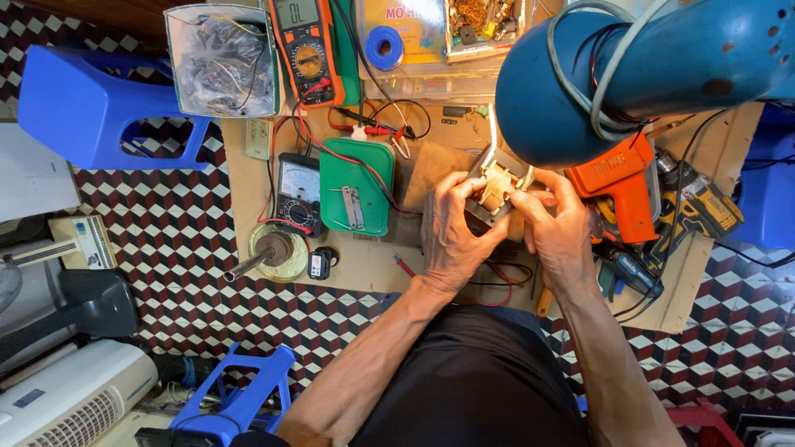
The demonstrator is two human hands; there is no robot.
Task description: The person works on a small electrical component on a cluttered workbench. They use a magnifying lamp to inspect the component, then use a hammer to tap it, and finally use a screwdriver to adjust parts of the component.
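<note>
- Where the checkered red, white and black tile floor [178, 240] spreads out, a low brown cardboard-covered tabletop [364, 265] carries the clutter.
- A big blue rounded metal housing [638, 70] with grey cable looped over it juts in from the upper right, above the hands.
- A blue plastic stool [91, 108] lies on the floor to the left.
- An orange pistol-shaped soldering gun [621, 190] rests just right of the hands.
- A green flat plastic lid [356, 186] lies left of them, with a black analogue meter [298, 194] beside it and an orange digital multimeter [308, 50] further up.
- The left hand [451, 236] and right hand [559, 228] meet at the middle of the tabletop, each grip clamped on a small cream-and-metal wound coil part [494, 190] held between them, just above the surface.
</note>
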